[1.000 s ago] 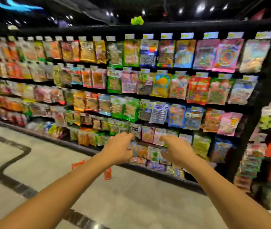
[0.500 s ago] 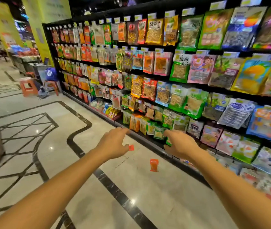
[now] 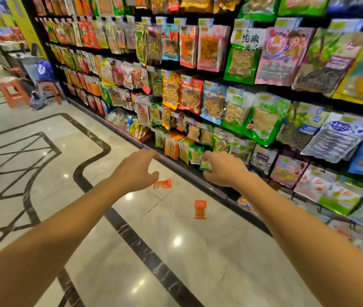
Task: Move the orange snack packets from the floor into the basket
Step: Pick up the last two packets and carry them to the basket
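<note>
Step in hand: approach. Both arms are extended. My left hand [image 3: 135,171] has its grip apart and empty; my right hand [image 3: 222,168] likewise holds nothing, fingers loosely spread. Two small orange plastic snack packets lie on the polished marble floor [image 3: 198,251]: one [image 3: 162,184] just beyond my left grip, the other [image 3: 200,208] below and between both grips. No basket is in view. The next move likely calls for lowering onto the nearer packet and pinching its edge.

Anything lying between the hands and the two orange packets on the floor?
Nothing visible. Both orange packets lie on bare floor, beyond the left hand and right hand. No basket in view.
</note>
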The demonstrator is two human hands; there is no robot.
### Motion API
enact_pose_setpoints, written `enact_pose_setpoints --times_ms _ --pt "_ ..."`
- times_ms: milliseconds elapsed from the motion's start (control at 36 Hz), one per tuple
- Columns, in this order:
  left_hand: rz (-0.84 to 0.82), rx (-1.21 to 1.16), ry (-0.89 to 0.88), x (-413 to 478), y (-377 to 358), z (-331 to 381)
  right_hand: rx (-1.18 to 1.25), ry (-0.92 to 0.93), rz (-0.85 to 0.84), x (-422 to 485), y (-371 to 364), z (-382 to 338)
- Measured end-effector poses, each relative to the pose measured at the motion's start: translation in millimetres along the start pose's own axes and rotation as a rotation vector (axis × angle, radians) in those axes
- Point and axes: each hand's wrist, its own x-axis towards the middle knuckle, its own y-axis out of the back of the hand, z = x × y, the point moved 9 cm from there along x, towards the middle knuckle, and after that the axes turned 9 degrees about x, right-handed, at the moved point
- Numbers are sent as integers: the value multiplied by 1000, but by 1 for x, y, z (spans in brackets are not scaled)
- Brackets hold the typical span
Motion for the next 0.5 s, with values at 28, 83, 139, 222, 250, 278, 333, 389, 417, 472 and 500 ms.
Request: enact_pose_setpoints --times_ms 28,83,139,222,250,278,333,389,417,472,500 --pt "-16 -1 1 11 -5 -2 7 -4 -6 12 -1 5" --pt "-32 -9 1 35 -12 -7 10 -10 -19 38 -5 12" --pt "-28 -26 0 61 -18 -17 4 -19 -30 65 -8 17" --pt "-26 -28 -23 102 -27 -37 -1 -36 -31 109 -13 22" --pt "-22 -25 -40 117 -29 -44 0 -44 -28 125 -15 22" --pt "-20 -21 -58 132 -32 -53 0 -52 -29 142 -17 22" --pt "-20 -20 -87 164 -36 -70 2 -72 -31 175 -19 22" --pt "-16 -24 -106 197 -39 -90 5 -105 -18 211 -20 23" --pt "-21 -29 -116 214 -40 -100 5 -124 -15 227 -20 24" --pt "-45 -38 -141 244 -44 -118 18 -170 -15 257 -20 25" --pt "-58 -38 -160 260 -47 -127 28 -188 -16 272 -21 27"
